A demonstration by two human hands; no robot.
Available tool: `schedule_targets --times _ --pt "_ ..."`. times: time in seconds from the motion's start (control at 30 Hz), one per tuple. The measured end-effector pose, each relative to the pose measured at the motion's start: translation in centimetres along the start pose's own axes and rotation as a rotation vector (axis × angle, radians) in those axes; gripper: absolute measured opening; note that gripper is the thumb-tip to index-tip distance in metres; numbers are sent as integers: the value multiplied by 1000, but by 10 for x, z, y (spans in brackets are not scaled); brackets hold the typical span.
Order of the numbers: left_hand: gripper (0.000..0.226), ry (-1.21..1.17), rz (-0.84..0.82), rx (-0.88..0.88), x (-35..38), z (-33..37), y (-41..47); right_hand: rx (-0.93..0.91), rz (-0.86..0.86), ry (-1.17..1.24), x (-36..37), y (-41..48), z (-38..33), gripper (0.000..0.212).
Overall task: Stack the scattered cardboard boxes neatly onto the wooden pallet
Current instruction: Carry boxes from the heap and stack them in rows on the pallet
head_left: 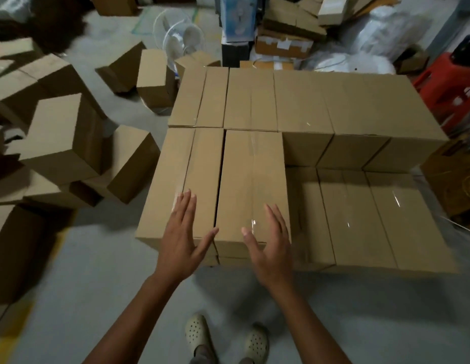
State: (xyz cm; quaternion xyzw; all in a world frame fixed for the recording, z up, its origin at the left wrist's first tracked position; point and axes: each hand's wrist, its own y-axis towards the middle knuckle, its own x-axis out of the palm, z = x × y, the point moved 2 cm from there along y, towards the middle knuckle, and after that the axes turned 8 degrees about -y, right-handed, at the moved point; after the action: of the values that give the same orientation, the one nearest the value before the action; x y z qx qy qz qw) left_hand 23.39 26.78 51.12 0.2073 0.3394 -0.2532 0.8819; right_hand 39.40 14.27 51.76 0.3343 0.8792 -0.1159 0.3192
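head — splayed hands (pixel 180 240) (pixel 270 249) at boxes (pixel 252 179)

The stacked boxes (pixel 302 101) hide their base; a red stool (pixel 445 86) runs off-frame.

This is a storeroom or small warehouse. The floor (pixel 102 271) is bare grey concrete, with a worn yellow line (pixel 8 334) painted along the lower left. Plain brown taped boxes (pixel 252 179), all alike, stand packed in tight rows in the centre of the frame. Loose boxes (pixel 60 137) of the same kind lie tumbled at all angles on the left. At the top, right of centre, other cartons (pixel 284 44) with white labels are heaped together, next to bulging white bags (pixel 381 27) at the upper right. A white fan (pixel 178 35) sits at top centre, and a red stool (pixel 449 88) shows at the right edge.
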Motion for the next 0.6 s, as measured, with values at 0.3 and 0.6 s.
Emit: schedule_targets --times 0.3,0.6 --pt "80 -5 214 -146 -100 5 -130 -353 -140 33 16 -80 -95 72" --pt "76 59 403 -377 -230 -118 -254 -534 -492 -59 162 -155 -200 75"
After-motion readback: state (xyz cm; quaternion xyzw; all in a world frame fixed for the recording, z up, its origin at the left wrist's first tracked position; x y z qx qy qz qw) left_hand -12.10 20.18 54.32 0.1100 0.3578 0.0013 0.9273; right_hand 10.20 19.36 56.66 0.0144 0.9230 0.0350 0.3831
